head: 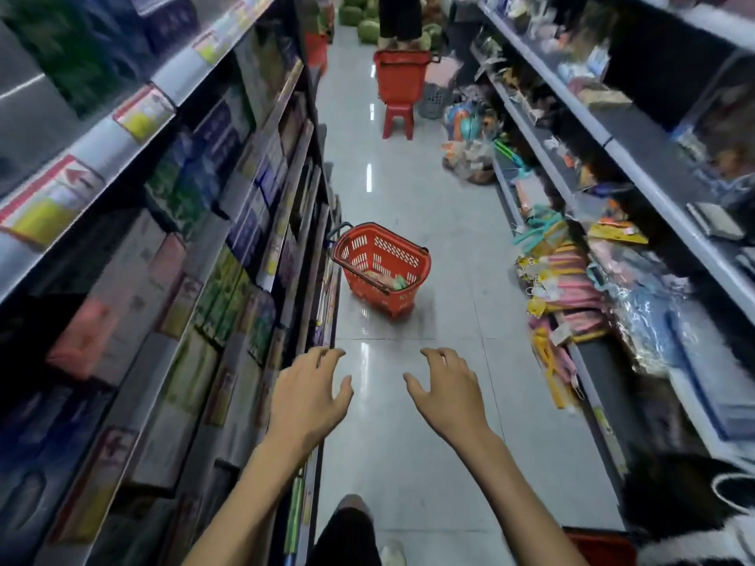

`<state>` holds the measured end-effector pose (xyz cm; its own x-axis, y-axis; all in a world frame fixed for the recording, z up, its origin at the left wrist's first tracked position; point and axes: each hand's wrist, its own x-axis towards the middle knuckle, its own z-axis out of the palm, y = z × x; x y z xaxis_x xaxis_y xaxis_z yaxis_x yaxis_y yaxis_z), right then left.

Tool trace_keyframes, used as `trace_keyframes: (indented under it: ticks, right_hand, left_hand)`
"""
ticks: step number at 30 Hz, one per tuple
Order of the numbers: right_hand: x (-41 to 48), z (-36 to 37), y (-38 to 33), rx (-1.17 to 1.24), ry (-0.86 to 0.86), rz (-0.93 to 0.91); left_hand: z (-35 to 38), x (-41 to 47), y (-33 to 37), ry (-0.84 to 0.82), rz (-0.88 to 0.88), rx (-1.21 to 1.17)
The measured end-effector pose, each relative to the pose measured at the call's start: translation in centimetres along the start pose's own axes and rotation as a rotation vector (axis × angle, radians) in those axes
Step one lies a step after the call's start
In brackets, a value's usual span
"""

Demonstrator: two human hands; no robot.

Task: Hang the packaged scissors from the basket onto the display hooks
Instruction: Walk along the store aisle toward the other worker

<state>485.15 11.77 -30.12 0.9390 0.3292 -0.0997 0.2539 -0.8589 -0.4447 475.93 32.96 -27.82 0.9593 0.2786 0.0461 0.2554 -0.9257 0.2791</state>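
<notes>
In a shop aisle, a person stretches both arms forward, the left hand (310,392) and right hand (447,388) side by side above the tiled floor (408,198), fingers (439,354) spread and loosely curled, gripping nothing. The red basket (384,255) stands on the floor farther along, near the left shelving (163,239), holding packaged goods (388,280) too blurred to identify
</notes>
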Motion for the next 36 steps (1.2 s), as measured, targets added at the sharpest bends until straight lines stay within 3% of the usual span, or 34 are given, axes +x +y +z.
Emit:
trace_keyframes:
  ticks: [17, 27, 31, 36]
  right_hand:
    - [36.3, -1.6, 4.7, -0.278, -0.293, -0.111]
    - [54.5, -4.2, 11.7, -0.324, -0.473, -0.210]
    - [63.6, -4.9, 14.8, -0.359, -0.546, -0.357]
    - [73.3, -6.7, 16.1, -0.420, -0.655, -0.574]
  left_hand:
    - [9.2, 34.1, -4.4, -0.209, -0.067, -0.009]
    - [14.9, 48.9, 0.6, -0.353, -0.106, 0.051]
    - [18.4, 54.6, 5.1, -0.350, -0.257, 0.059]
    - [21.3, 58.8, 10.9, -0.355, -0.575, -0.038]
